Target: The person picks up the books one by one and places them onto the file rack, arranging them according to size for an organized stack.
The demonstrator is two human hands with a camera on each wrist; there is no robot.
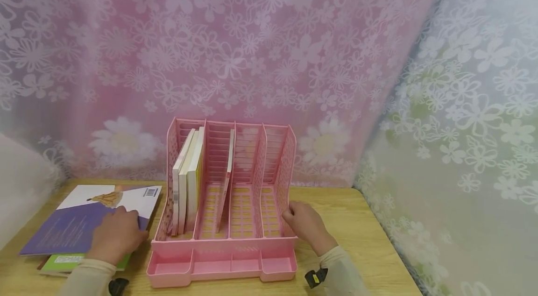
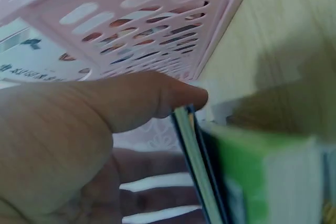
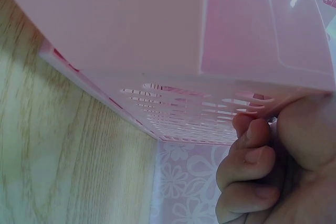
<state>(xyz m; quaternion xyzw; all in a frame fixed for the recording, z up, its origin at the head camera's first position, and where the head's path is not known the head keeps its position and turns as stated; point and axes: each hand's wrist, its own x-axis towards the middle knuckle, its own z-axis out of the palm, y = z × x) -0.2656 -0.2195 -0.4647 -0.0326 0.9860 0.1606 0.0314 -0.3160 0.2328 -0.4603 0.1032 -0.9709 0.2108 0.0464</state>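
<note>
A pink desktop book rack [image 1: 245, 242] with upright dividers stands in the middle of the table, several books [image 1: 189, 184] in its left slot. One thin book [image 1: 227, 179] leans in the slot beside them. Left of the rack lies a purple-and-white book [image 1: 67, 226] on top of a green one [image 1: 63, 262]. My left hand [image 1: 115, 235] lies over the upper book; the left wrist view shows the thumb [image 2: 173, 95] at its edge and the fingers along its cover. With curled fingers, my right hand [image 1: 308, 223] grips the rack's right side wall [image 3: 199, 103] near the front.
The wooden table [image 1: 357, 230] extends right of the rack. A pink floral curtain [image 1: 260, 53] hangs behind, and a paler floral one [image 1: 470, 146] borders the right side. Shallow trays [image 1: 227, 266] run along the rack's front.
</note>
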